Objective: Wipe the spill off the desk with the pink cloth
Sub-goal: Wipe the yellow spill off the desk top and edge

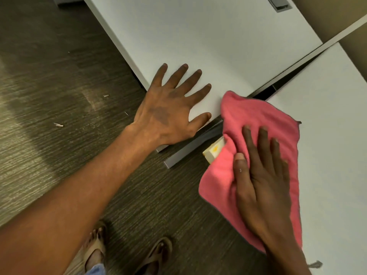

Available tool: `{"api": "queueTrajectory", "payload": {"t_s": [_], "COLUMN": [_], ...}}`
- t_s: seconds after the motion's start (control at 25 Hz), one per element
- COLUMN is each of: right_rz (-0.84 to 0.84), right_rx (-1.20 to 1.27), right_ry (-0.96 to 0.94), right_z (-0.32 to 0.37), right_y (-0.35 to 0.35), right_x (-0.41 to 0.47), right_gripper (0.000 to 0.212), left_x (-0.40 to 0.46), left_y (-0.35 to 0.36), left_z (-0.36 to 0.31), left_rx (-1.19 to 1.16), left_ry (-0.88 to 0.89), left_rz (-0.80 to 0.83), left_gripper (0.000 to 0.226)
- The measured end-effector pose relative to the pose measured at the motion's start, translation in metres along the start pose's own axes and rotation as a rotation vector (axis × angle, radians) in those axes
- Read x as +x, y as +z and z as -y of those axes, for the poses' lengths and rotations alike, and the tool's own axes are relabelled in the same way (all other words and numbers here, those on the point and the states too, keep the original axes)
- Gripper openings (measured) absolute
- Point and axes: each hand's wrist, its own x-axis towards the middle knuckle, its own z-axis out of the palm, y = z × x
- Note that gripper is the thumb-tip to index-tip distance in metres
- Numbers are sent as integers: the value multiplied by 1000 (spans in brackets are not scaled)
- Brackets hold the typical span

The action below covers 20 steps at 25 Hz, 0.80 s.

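Observation:
A pink cloth [256,124] lies over the near left edge of the right white desk [329,135]. My right hand [262,181] presses flat on the cloth, fingers spread and pointing away from me. My left hand [170,108] rests open, palm down, on the near corner of the left white desk [198,36], holding nothing. A small white box with a yellow mark [213,150] sticks out from under the cloth's left edge. No spill shows; the cloth hides the desk surface beneath it.
A dark gap [278,86] runs between the two desks. A grey metal bar [190,151] juts out below the desk edge. A grey cable port [279,3] sits at the far end. Dark carpet [59,86] with small scraps lies left; my sandalled feet [123,253] below.

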Motion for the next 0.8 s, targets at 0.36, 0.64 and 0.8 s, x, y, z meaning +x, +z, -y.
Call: {"api": "queueTrajectory", "payload": {"t_s": [0.36,0.64,0.8], "right_rz": [29,46,-38], "right_rx": [22,36,87], "right_ry": [-48,-244,-100], "right_z": [-9,-35,-30], "right_y": [-11,-17,-16], "right_x": [35,9,27], "right_gripper": [58,55,53], "left_x": [1,0,1], "left_y": [1,1,3], "left_z": [0,3,1], "left_rx": [-4,-7,19], "left_ry": [1,16,5], "left_rz": [-48,-41,-31], "left_gripper": [74,72,75]}}
